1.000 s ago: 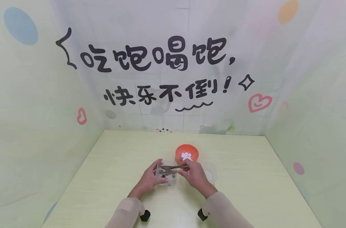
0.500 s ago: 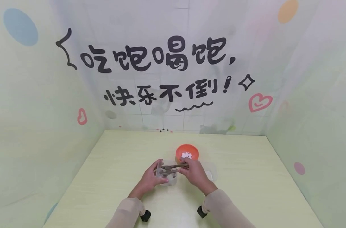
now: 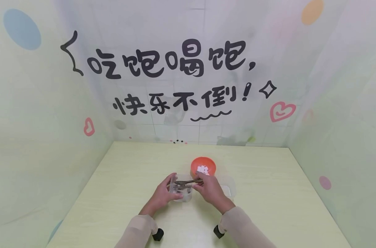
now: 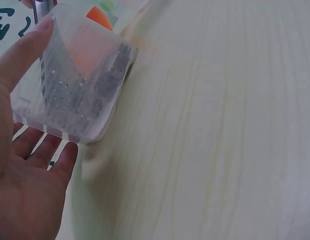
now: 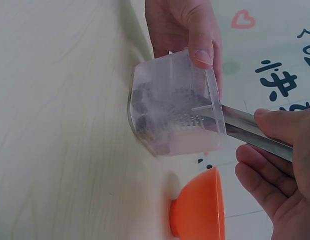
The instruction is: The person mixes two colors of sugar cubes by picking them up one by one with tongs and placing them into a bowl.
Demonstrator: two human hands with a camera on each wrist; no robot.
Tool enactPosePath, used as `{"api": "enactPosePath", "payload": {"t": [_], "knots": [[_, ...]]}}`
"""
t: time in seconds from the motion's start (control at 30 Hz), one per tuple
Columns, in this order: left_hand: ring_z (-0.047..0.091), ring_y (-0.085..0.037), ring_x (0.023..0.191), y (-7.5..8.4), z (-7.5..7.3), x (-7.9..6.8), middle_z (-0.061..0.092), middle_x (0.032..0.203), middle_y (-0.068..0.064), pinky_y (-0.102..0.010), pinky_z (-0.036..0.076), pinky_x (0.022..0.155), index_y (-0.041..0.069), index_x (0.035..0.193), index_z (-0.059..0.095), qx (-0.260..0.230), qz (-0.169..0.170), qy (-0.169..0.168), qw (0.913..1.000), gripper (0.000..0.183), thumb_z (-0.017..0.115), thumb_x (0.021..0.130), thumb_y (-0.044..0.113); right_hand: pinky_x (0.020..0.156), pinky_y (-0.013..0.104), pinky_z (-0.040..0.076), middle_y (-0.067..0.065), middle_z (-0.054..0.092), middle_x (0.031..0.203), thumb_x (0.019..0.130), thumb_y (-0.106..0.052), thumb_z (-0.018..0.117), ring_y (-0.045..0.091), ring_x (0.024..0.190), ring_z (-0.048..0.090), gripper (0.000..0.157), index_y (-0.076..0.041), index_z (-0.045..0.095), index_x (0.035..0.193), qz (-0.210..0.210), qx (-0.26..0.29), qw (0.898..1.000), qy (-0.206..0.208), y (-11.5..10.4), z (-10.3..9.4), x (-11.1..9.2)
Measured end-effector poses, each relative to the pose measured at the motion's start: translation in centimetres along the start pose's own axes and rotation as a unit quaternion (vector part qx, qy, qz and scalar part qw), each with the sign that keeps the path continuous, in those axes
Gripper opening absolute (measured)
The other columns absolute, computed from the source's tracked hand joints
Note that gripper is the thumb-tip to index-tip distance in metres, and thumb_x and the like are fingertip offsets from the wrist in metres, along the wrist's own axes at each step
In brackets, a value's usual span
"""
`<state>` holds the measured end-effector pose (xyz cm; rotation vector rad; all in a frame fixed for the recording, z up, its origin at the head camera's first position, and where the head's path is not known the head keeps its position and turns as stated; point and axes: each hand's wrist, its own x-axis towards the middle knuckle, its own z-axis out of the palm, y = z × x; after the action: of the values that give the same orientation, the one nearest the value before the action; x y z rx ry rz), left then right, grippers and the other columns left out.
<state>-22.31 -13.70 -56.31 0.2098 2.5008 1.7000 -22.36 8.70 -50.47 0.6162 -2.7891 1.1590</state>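
My left hand [image 3: 164,193] grips a translucent plastic box [image 5: 170,105], thumb at its rim and fingers on the opposite side. Dark grey cubes [image 5: 140,107] lie along the box's bottom, blurred through the cloudy wall. My right hand [image 3: 212,190] pinches a pair of metal tongs [image 3: 189,182] between thumb and fingers. The tongs' perforated tips reach inside the box, among the cubes; the wall hides whether they hold one. Just beyond the right hand stands an orange bowl [image 3: 203,160] with several white cubes [image 3: 202,169] in it.
A clear, shallow plastic piece [image 3: 232,186] lies on the table right of the bowl, partly behind my right wrist. The pale wooden table [image 3: 129,172] ends at a printed back wall [image 3: 188,132], with curtain-like walls on both sides.
The right hand has shifted slightly and the tongs' arms stand a little closer together inside the box. The left hand, the box and the bowl keep their places.
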Motion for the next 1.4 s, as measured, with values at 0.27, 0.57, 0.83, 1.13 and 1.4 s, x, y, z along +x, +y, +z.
{"api": "enactPosePath", "payload": {"t": [0.27, 0.57, 0.83, 1.13, 1.4], "knots": [[0.037, -0.034, 0.135, 0.3, 0.0, 0.0, 0.039, 0.150, -0.013, -0.053, 0.034, 0.109, 0.012, 0.151, 0.034, -0.005, 0.012, -0.002, 0.9999, 0.096, 0.088, 0.071, 0.019, 0.066, 0.024, 0.056, -0.003, 0.069, 0.088, 0.082, -0.015, 0.079, 0.011, 0.078, 0.063, 0.021, -0.009, 0.068, 0.099, -0.011, 0.002, 1.000, 0.023, 0.3, 0.0, -0.5], [0.036, -0.035, 0.136, 0.5, 0.0, 0.0, 0.038, 0.151, -0.012, -0.053, 0.033, 0.109, 0.013, 0.151, 0.034, -0.004, 0.005, -0.005, 1.0000, 0.097, 0.088, 0.071, 0.020, 0.066, 0.021, 0.055, -0.001, 0.069, 0.091, 0.082, -0.014, 0.079, 0.010, 0.076, 0.062, 0.022, -0.010, 0.068, 0.100, -0.012, 0.013, 0.999, 0.030, 0.6, -0.4, -1.0], [0.038, -0.037, 0.134, 0.2, -0.1, 0.2, 0.038, 0.151, -0.013, -0.053, 0.036, 0.107, 0.013, 0.151, 0.033, 0.000, 0.004, -0.006, 1.0000, 0.097, 0.088, 0.071, 0.020, 0.067, 0.020, 0.056, 0.000, 0.071, 0.095, 0.082, -0.012, 0.078, 0.012, 0.080, 0.065, 0.022, -0.012, 0.067, 0.101, -0.024, 0.037, 0.998, 0.055, 0.6, -1.3, -1.4], [0.039, -0.041, 0.133, 0.2, -0.1, 0.2, 0.036, 0.151, -0.016, -0.051, 0.038, 0.106, 0.014, 0.151, 0.034, -0.007, -0.004, -0.005, 1.0000, 0.097, 0.088, 0.071, 0.019, 0.068, 0.023, 0.058, 0.003, 0.072, 0.092, 0.081, -0.011, 0.079, 0.014, 0.081, 0.068, 0.022, -0.011, 0.066, 0.098, -0.045, 0.057, 0.994, 0.084, 1.3, -1.9, -1.6], [0.039, -0.044, 0.132, -0.1, -0.1, 0.2, 0.034, 0.153, -0.017, -0.052, 0.038, 0.106, 0.014, 0.151, 0.034, -0.011, -0.011, -0.004, 0.9999, 0.098, 0.089, 0.070, 0.019, 0.070, 0.023, 0.058, 0.005, 0.073, 0.092, 0.077, -0.005, 0.081, 0.015, 0.080, 0.069, 0.024, -0.013, 0.067, 0.095, -0.058, 0.071, 0.989, 0.113, 1.6, -2.8, -1.9]]}}
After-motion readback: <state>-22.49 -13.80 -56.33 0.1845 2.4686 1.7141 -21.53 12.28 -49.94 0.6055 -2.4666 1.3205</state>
